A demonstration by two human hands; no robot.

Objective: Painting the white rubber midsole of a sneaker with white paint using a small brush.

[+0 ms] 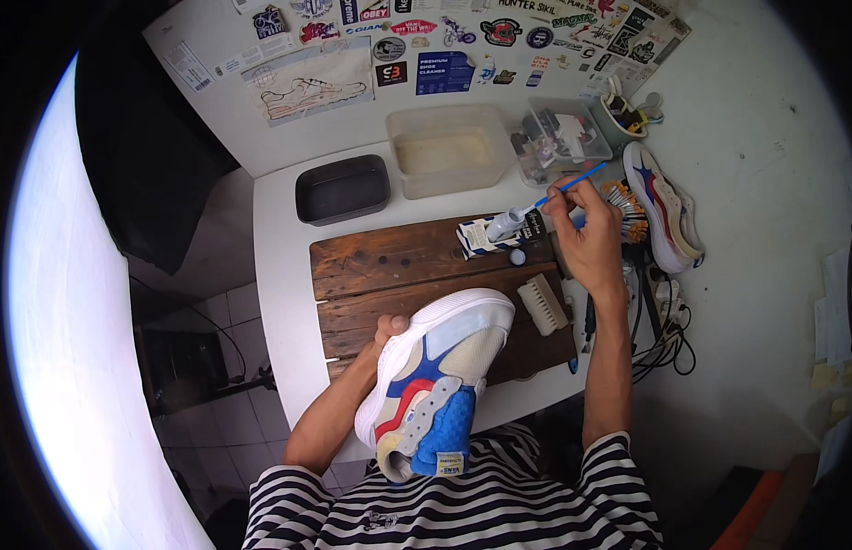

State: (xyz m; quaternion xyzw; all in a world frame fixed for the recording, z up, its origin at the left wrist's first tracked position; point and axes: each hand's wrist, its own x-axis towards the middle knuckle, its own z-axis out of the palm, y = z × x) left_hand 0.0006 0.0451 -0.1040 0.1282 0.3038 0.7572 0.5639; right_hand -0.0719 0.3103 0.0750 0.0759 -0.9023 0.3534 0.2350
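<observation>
My left hand (386,335) is closed round the white sole edge of a sneaker (441,357), holding it tilted above the wooden board. The sneaker has cream mesh, blue, red and grey panels and a blue tongue; its laces are out. In a pinch, my right hand (586,229) holds a thin blue-handled brush (575,184). The brush's lower end is at the mouth of a small bottle (505,225), so its tip is hard to make out. That bottle leans on a blue-and-white box (476,240). Just in front lies a small round cap (517,258).
A scrubbing brush (543,305) rests on the wooden board (352,275). Behind are a black tray (341,188), a clear tub (449,151) and a bin of small items (561,128). The second sneaker (659,206) stands right, near tangled cables (666,344).
</observation>
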